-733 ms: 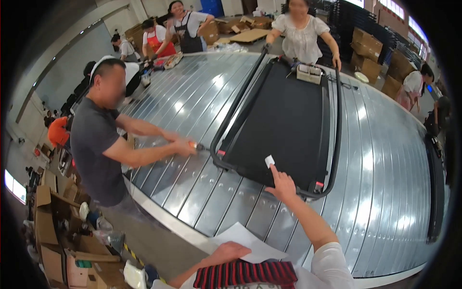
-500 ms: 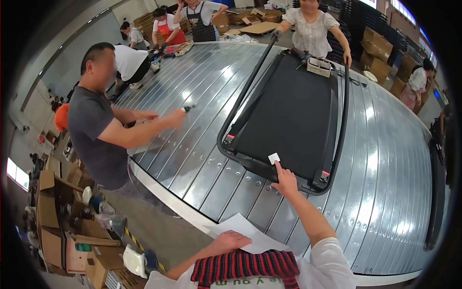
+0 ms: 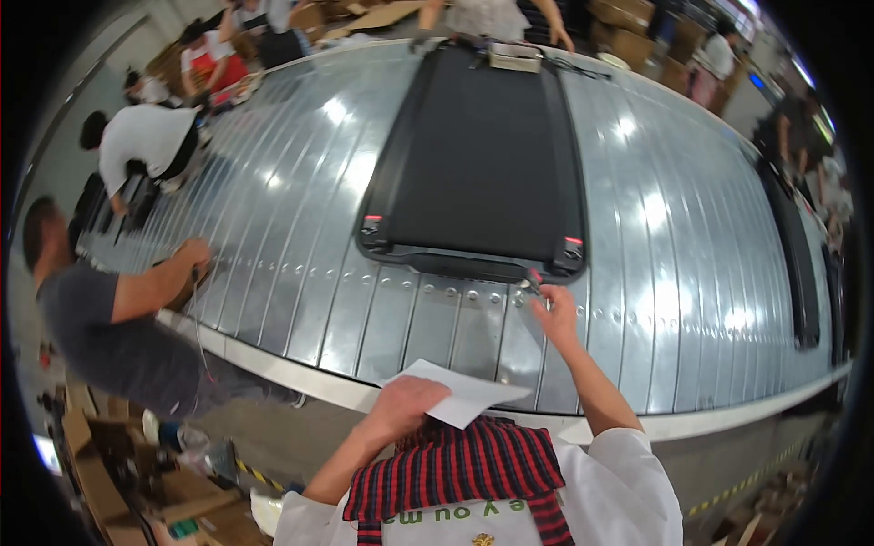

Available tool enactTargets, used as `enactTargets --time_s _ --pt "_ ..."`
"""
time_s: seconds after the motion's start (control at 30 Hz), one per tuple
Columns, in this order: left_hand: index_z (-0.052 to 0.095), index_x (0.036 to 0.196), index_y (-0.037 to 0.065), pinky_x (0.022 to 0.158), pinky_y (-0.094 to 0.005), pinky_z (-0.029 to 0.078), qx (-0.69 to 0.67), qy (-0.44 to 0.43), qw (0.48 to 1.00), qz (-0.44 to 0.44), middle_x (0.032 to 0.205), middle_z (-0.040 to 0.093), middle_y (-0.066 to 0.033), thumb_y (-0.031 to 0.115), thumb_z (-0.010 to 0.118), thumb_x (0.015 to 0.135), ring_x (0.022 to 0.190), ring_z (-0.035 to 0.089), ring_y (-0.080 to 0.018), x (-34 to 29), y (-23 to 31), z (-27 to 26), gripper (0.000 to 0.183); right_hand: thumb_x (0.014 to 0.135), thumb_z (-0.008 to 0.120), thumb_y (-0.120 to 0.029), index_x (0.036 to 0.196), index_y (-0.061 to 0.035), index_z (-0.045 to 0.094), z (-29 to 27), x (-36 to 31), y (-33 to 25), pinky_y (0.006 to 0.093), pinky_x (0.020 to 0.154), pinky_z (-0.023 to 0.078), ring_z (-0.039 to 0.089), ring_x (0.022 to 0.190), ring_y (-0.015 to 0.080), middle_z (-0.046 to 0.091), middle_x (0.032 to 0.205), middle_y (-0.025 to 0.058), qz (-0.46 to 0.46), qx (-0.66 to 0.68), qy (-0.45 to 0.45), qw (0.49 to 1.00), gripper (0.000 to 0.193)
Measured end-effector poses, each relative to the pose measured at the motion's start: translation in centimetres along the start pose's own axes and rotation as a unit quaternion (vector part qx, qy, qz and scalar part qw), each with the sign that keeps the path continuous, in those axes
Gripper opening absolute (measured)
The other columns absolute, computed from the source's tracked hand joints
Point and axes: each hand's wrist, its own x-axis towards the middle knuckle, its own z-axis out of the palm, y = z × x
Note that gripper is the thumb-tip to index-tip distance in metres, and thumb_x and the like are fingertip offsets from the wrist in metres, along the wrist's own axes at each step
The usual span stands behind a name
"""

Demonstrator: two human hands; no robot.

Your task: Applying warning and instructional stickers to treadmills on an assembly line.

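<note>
A black treadmill [image 3: 473,146] lies flat on the ribbed metal table, its front end toward me. My left hand [image 3: 411,402] grips a white paper sheet [image 3: 469,391] at the table's near edge. My right hand [image 3: 557,318] is just off the treadmill's near right corner. Its thumb and fingers are pinched around a small reddish and grey thing [image 3: 533,278], blurred and too small to name. Red marks sit on both near corners of the treadmill.
A person in a dark shirt [image 3: 91,318] leans at the table's left side, holding a tool with a cord. Another person [image 3: 492,18] stands beyond the treadmill, near a small box [image 3: 515,58]. A long black part [image 3: 790,246] lies at the right. Cartons [image 3: 118,482] stand on the floor, lower left.
The black tube loop now lies in line with the treadmill. My right hand has left the white square on the treadmill and pinches a small reddish thing. The dark-shirted person has moved left.
</note>
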Motion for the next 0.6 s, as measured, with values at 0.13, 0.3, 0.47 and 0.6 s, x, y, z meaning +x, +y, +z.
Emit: enactTargets --time_s 0.13,0.3,0.47,0.6 --pt "0.057 0.090 0.009 0.066 -0.0343 0.045 -0.021 -0.007 0.997 0.074 0.085 0.061 -0.0057 0.004 0.055 0.065 0.078 0.058 -0.0247 4.1 -0.8 -1.7 0.025 0.066 0.066 -0.017 0.080 -0.0021 0.061 -6.4 -0.6 1.9 0.0313 0.068 0.043 0.055 0.074 0.0217 0.057 0.077 0.0097 0.193 0.035 0.064 0.978 0.022" --pt "0.057 0.091 0.010 0.065 -0.0323 0.045 -0.013 -0.112 0.987 0.116 0.083 0.061 -0.0043 0.003 0.056 0.064 0.078 0.058 -0.0244 6.0 -1.8 -0.2 0.029 0.067 0.066 -0.017 0.075 -0.0022 0.060 -9.8 -4.3 0.7 0.0278 0.066 0.042 0.054 0.074 0.0158 0.058 0.076 0.0073 0.252 0.100 0.113 0.956 0.018" --pt "0.058 0.094 0.004 0.063 -0.0303 0.047 -0.163 -0.237 0.954 0.086 0.080 0.061 -0.0098 0.010 0.058 0.075 0.067 0.059 -0.0238 11.7 1.5 -4.8 0.019 0.069 0.065 -0.013 0.071 -0.0018 0.059 -13.2 -6.1 1.1 0.0269 0.064 0.041 0.052 0.070 0.0138 0.057 0.075 0.0061 0.277 0.109 0.081 0.951 0.013" --pt "0.061 0.090 0.004 0.063 -0.0270 0.046 -0.342 -0.131 0.921 -0.133 0.079 0.062 -0.0126 0.015 0.057 0.078 0.068 0.060 -0.0220 17.0 0.1 -5.8 0.017 0.069 0.063 -0.014 0.071 -0.0008 0.060 -15.4 -2.7 1.7 0.0287 0.065 0.042 0.053 0.070 0.0161 0.056 0.074 0.0079 0.265 0.138 0.051 0.953 0.014"
